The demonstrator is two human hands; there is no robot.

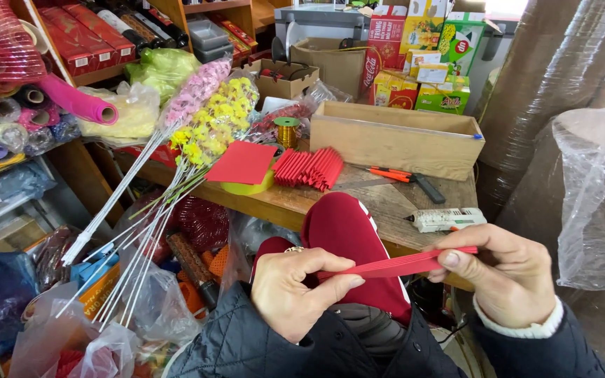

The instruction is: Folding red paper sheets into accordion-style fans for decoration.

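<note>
While my left hand and right hand each keep a pinching grip on the pleated red paper strip, I'd judge even, taut pressure keeps folds crisp.

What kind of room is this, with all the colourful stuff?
Probably a craft or decoration workshop. Both hands pinch a folded red paper strip; a glue gun lies on the wooden table, and mesh ribbon rolls fill shelves.
</note>
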